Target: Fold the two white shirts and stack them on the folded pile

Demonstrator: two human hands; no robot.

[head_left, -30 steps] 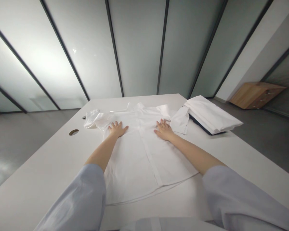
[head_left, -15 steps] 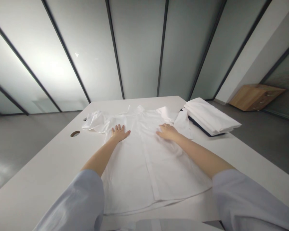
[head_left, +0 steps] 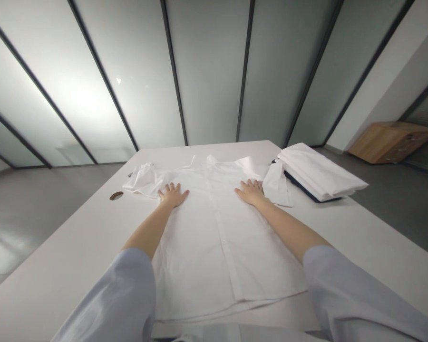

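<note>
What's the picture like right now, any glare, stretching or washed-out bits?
Head view, left: bright glare on the frosted, dark-framed glass wall, plus a shine on the grey floor; head view, right: the brown, boxy wooden cabinet looks tilted and stretched, likely lens distortion; head view, centre: the white cloth shirt has low contrast against the white tabletop.

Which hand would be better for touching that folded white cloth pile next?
Probably the right hand: it rests on the spread white cloth shirt, nearer the folded white cloth pile. The left hand rests across the shirt, farther from the pile.
</note>
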